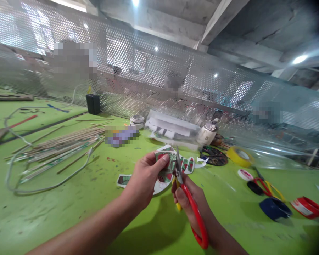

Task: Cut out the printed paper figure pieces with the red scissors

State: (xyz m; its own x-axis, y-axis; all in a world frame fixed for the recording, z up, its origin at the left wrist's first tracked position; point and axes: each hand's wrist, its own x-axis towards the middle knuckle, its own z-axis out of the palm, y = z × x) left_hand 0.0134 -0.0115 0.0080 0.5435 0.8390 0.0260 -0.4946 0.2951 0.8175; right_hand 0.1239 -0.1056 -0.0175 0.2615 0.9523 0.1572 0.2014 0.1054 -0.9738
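Observation:
My left hand (143, 177) pinches a printed paper piece (168, 170) with a green and red pattern and a white edge. My right hand (194, 198) is closed round scissors (192, 202) with one red and one yellow handle. Their blades point up and away from me, at the right edge of the held paper; I cannot tell how far they are parted. Behind and under my hands, more patterned paper (187, 165) lies on the green table (108, 219), with another cut-out end (123, 180) showing to the left. A white paper scrap (202, 162) lies farther right.
Thin wooden sticks (66, 141) and a grey cable (53, 190) spread over the left. Behind stand a plastic-wrapped pack (172, 129), a white bottle (207, 132) and a perforated screen (138, 85). Yellow tape (239, 156), blue tape (275, 209) and red tape (307, 207) lie right.

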